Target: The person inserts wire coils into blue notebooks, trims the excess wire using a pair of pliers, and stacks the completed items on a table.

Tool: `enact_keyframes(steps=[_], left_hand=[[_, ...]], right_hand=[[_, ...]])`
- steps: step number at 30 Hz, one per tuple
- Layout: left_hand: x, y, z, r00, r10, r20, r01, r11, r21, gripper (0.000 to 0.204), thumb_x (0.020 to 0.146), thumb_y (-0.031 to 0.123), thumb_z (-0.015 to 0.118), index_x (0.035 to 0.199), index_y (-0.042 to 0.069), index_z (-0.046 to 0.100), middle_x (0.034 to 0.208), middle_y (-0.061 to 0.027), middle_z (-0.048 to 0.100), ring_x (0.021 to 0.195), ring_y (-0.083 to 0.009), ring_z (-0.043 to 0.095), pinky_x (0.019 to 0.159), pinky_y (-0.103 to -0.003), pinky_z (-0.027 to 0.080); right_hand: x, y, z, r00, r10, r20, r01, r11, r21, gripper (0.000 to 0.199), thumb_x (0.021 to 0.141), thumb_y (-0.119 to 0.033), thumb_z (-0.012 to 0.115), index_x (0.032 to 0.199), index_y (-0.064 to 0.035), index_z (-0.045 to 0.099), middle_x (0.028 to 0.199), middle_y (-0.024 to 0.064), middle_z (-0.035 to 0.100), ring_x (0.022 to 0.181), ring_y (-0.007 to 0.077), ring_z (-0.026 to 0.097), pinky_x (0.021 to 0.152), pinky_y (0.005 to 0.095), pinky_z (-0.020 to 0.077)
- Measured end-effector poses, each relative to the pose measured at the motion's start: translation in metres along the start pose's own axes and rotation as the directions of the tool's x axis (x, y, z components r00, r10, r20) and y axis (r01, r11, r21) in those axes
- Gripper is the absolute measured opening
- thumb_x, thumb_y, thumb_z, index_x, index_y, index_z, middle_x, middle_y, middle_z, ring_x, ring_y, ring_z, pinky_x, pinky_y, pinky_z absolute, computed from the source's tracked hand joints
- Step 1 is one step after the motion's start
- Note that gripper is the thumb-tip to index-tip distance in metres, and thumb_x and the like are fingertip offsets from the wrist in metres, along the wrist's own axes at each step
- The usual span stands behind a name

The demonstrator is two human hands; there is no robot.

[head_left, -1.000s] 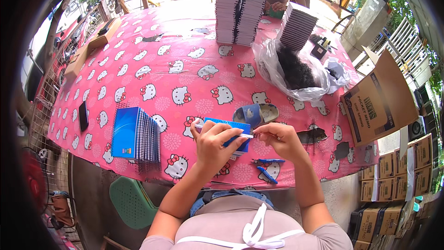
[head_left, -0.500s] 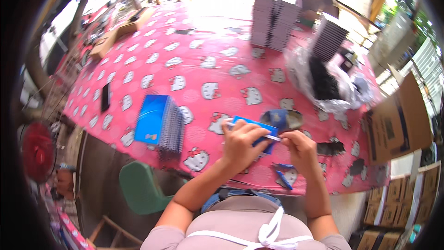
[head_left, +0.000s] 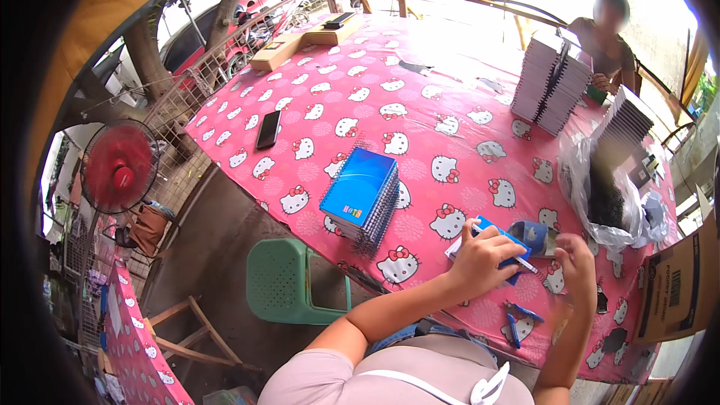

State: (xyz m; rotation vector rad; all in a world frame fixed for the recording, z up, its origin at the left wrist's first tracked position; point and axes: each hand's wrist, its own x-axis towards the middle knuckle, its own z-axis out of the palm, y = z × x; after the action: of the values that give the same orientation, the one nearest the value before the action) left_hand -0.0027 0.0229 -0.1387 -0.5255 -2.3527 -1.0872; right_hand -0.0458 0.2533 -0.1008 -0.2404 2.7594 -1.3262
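My left hand point(head_left: 487, 256) is closed over a small blue-covered notebook point(head_left: 514, 238), pressing it to the table near the front edge. A thin white strip point(head_left: 527, 264) runs along the notebook's near side, under my fingers. Just right of the notebook, my right hand point(head_left: 577, 266) is raised with its fingers curled together; whatever they pinch is too small to make out. Blue-handled pliers point(head_left: 516, 322) lie on the tablecloth below the hands. Behind the notebook rests a blue roll point(head_left: 531, 235), partly hidden by it.
To the left stands a stack of blue spiral notebooks point(head_left: 361, 193), with a phone point(head_left: 268, 130) beyond. Tall notebook stacks point(head_left: 551, 82) and a plastic bag of black coils point(head_left: 606, 187) occupy the right side. A person point(head_left: 607, 45) sits across. A green stool point(head_left: 279, 281) adjoins the table.
The view has swung left, so the scene sits farther right. My right hand has come away from the end of the white strip. My left hand still holds the notebook.
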Motion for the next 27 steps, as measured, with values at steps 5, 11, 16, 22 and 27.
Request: enact_keyframes(steps=[5, 11, 16, 22, 27], left_hand=[[0.019, 0.005, 0.006, 0.996, 0.075, -0.050, -0.079, 0.994, -0.077, 0.034, 0.067, 0.029, 0.081, 0.095, 0.016, 0.068, 0.091, -0.0006, 0.065, 0.097, -0.0195, 0.057, 0.096, -0.044, 0.026], [0.019, 0.001, 0.003, 0.998, 0.055, -0.032, -0.058, 0.995, -0.083, 0.031, 0.066, 0.027, 0.081, 0.090, 0.014, 0.066, 0.087, -0.0014, 0.063, 0.097, -0.0217, 0.056, 0.094, -0.044, 0.028], [0.017, 0.000, 0.000, 0.999, 0.042, -0.016, -0.044, 0.993, -0.111, 0.030, 0.063, 0.025, 0.082, 0.087, 0.014, 0.066, 0.084, -0.0001, 0.064, 0.095, -0.0196, 0.057, 0.094, -0.043, 0.028], [0.020, 0.000, 0.001, 0.999, 0.034, -0.014, -0.035, 0.990, -0.133, 0.039, 0.063, 0.024, 0.082, 0.096, 0.012, 0.067, 0.083, 0.0007, 0.066, 0.089, -0.0185, 0.059, 0.093, -0.040, 0.030], [0.022, 0.000, -0.009, 0.995, -0.035, 0.098, 0.051, 0.984, -0.169, 0.044, 0.063, 0.024, 0.084, 0.102, 0.011, 0.066, 0.085, -0.0024, 0.067, 0.090, -0.0193, 0.060, 0.092, -0.040, 0.032]], right_hand=[[0.025, 0.143, 0.034, 0.919, -0.375, -0.117, 0.244, 0.778, -0.578, 0.060, 0.066, -0.027, 0.081, 0.114, -0.0007, 0.056, 0.106, 0.0182, 0.062, 0.105, 0.0361, 0.057, 0.085, 0.0462, 0.0468], [0.042, 0.127, 0.028, 0.951, -0.139, -0.276, 0.087, 0.978, -0.191, 0.046, 0.074, -0.020, 0.075, 0.111, 0.0009, 0.058, 0.099, 0.0174, 0.065, 0.099, 0.0334, 0.061, 0.086, 0.0441, 0.0476], [0.006, 0.058, 0.002, 0.949, -0.282, -0.138, 0.309, 0.761, 0.570, 0.053, 0.069, -0.012, 0.079, 0.116, 0.0006, 0.059, 0.101, 0.0097, 0.066, 0.091, 0.0160, 0.061, 0.083, 0.0325, 0.0495], [0.009, 0.039, -0.012, 0.916, -0.400, -0.013, 0.323, 0.720, 0.614, 0.030, 0.075, -0.016, 0.076, 0.092, -0.0009, 0.057, 0.085, 0.0057, 0.062, 0.079, 0.0165, 0.061, 0.072, 0.0288, 0.0497], [0.004, 0.023, -0.010, 0.982, -0.188, -0.001, 0.153, 0.800, 0.580, 0.029, 0.091, -0.024, 0.061, 0.109, -0.0009, 0.061, 0.097, 0.0091, 0.066, 0.085, 0.0184, 0.064, 0.077, 0.0324, 0.0537]])
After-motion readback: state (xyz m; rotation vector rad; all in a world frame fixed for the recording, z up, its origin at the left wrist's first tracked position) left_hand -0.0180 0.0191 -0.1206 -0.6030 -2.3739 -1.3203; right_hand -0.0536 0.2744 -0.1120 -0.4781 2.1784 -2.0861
